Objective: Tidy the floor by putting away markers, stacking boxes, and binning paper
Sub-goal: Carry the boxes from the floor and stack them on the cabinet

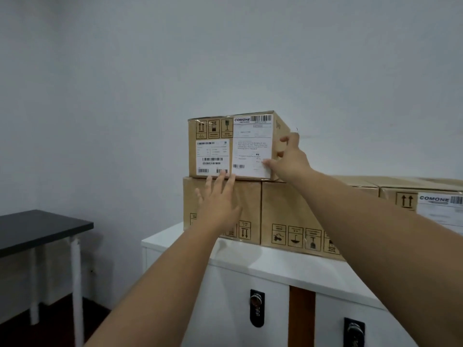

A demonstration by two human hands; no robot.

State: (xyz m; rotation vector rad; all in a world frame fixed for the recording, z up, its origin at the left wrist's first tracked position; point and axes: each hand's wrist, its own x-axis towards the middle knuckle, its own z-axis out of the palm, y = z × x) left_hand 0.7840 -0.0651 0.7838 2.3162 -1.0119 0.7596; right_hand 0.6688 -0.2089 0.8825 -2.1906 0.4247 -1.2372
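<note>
The left hand lies flat-fingered against the top box; the right hand cups its corner (fingertips hidden behind), its label text blurred.

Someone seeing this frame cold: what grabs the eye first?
The labelled top box, stacked on plain cartons atop a white cabinet, centre frame. The right hand grips its right corner; the left hand lies flat at its lower edge.
</note>
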